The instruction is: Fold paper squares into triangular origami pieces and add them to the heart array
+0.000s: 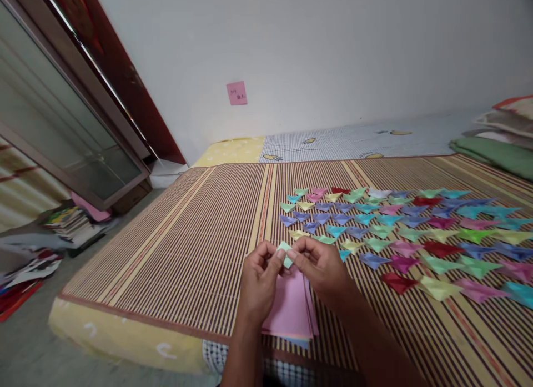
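A small folded piece of light green paper (285,254) is pinched between my two hands. My left hand (259,276) grips its left side with thumb and fingers, and my right hand (320,265) grips its right side. Just below, a stack of square paper sheets (289,309) lies on the striped mat, pink on top with a blue edge showing underneath. To the right, rows of folded paper pieces (391,231) in many colours are spread over the mat, the closest ones beside my right hand.
The striped bamboo mat (187,231) covers a bed. Folded bedding (499,148) is piled at the far right. A pink note (237,93) is stuck on the wall. At left stand a glass-panelled door (70,98) and a stack of books (69,223) near the floor.
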Demonstrator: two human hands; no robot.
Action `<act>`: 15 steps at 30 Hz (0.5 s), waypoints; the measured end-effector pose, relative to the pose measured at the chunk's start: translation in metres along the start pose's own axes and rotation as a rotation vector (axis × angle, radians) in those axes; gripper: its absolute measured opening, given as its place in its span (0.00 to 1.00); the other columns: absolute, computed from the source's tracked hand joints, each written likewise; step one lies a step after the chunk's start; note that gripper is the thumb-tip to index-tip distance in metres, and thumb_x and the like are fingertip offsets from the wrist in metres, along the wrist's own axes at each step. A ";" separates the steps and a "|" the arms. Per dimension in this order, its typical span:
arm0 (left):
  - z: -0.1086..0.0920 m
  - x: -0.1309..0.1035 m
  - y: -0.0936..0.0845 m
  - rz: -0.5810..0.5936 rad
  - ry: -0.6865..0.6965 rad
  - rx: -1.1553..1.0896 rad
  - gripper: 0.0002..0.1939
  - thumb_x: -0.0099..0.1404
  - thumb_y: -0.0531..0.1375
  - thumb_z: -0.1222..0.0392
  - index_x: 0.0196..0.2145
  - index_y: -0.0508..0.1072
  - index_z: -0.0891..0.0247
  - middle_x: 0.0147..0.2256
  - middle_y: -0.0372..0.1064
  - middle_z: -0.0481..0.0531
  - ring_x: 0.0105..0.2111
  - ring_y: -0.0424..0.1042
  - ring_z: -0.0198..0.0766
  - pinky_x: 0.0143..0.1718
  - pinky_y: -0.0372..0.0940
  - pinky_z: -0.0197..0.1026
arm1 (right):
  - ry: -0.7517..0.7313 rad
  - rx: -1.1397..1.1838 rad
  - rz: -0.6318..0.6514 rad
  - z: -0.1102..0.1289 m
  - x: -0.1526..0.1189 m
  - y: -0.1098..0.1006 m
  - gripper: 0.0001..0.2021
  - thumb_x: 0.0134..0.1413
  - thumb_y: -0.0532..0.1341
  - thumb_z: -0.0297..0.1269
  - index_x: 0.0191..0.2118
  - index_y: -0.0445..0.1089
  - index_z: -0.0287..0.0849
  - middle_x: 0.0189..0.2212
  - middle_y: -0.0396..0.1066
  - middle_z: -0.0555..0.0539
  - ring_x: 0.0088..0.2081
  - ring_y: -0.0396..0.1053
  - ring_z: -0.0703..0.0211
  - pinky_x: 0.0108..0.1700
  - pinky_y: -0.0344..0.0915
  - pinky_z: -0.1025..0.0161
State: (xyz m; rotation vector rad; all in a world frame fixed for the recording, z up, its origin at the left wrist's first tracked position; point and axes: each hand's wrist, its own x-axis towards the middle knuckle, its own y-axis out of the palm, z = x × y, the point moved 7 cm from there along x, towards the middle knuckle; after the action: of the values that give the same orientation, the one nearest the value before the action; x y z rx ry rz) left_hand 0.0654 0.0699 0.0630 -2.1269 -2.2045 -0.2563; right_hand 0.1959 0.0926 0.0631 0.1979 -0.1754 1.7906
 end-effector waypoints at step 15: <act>0.007 0.002 0.002 -0.044 -0.024 -0.110 0.07 0.66 0.66 0.58 0.40 0.75 0.63 0.32 0.71 0.47 0.29 0.68 0.33 0.31 0.64 0.34 | -0.115 -0.339 -0.132 0.019 -0.004 -0.007 0.06 0.55 0.61 0.34 0.27 0.67 0.44 0.21 0.65 0.54 0.24 0.62 0.62 0.27 0.57 0.65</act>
State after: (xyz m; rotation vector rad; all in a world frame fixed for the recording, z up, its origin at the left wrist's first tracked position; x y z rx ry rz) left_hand 0.0673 0.0736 0.0562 -2.1479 -2.3042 -0.3656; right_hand 0.2049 0.0859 0.0804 0.0676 -0.5310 1.5916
